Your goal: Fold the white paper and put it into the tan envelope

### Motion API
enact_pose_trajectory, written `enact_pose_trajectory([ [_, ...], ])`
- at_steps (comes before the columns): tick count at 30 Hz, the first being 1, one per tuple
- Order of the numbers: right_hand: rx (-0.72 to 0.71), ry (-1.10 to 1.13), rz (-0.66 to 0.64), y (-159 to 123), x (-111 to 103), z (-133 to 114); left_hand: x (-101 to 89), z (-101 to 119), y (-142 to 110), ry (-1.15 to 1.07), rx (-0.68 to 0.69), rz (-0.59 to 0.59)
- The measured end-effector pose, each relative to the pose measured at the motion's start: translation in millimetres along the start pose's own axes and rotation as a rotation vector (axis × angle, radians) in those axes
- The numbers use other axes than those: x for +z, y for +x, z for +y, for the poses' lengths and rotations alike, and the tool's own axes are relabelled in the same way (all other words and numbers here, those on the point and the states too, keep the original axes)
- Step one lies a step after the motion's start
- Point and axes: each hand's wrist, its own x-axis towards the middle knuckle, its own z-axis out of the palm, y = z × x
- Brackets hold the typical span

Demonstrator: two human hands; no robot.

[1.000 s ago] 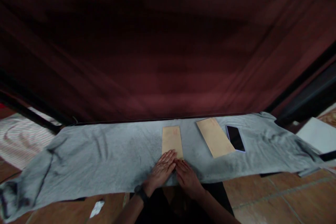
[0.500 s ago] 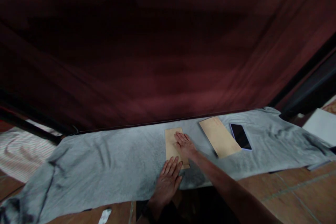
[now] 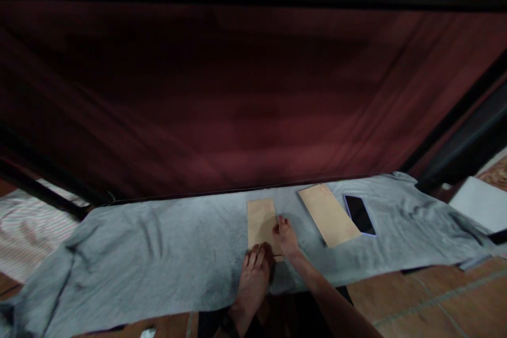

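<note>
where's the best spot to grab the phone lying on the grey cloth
Grip the phone across its two long edges, probably from above. It lies flat and screen up on the grey cloth, so only its thin sides offer a hold. Its left edge sits close beside a tan envelope, so the free right side is the easier approach.

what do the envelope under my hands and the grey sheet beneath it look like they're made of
Envelope: likely matte kraft paper; tan, flat, crisp edges. Sheet: soft grey fabric, maybe jersey or towel; it wrinkles and drapes. The dim light hides its weave.
</note>
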Motion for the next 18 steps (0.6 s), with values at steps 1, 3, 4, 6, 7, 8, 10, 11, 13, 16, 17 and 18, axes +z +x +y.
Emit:
enact_pose_trajectory([
  [1,0.025,0.002,-0.008,-2,-1,0,-2.6,0,1,-0.019,-0.015,0.007],
  [3,0.055,0.026,-0.031,-5,-6,0,-7.6,1,3,-0.052,-0.051,0.017],
  [4,0.061,0.045,-0.047,-6,-9,-1,-10.0,1,3,-0.067,-0.07,0.02],
  [6,0.055,0.094,-0.081,-9,-17,-5,-14.1,0,4,-0.092,-0.1,0.031],
  [7,0.048,0.154,-0.1,-11,-21,-7,-15.9,1,5,-0.103,-0.112,0.04],
  [8,0.043,0.233,-0.117,-13,-24,-10,-17.7,1,5,-0.116,-0.124,0.051],
  [10,0.035,0.395,-0.14,-17,-32,-17,-21.4,5,5,-0.16,-0.16,0.076],
  [11,0.031,0.455,-0.142,-18,-35,-22,-23.7,9,6,-0.199,-0.183,0.09],
  [13,0.016,0.489,-0.12,-18,-43,-32,-29.6,20,9,-0.313,-0.252,0.122],
  [16,-0.04,0.463,-0.057,-17,-54,-51,-41.2,37,21,-0.55,-0.405,0.183],
  [17,-0.069,0.438,-0.032,-17,-56,-57,-45.3,41,26,-0.636,-0.468,0.208],
  [18,-0.1,0.409,-0.011,-17,-58,-63,-49.3,42,31,-0.728,-0.534,0.233],
])
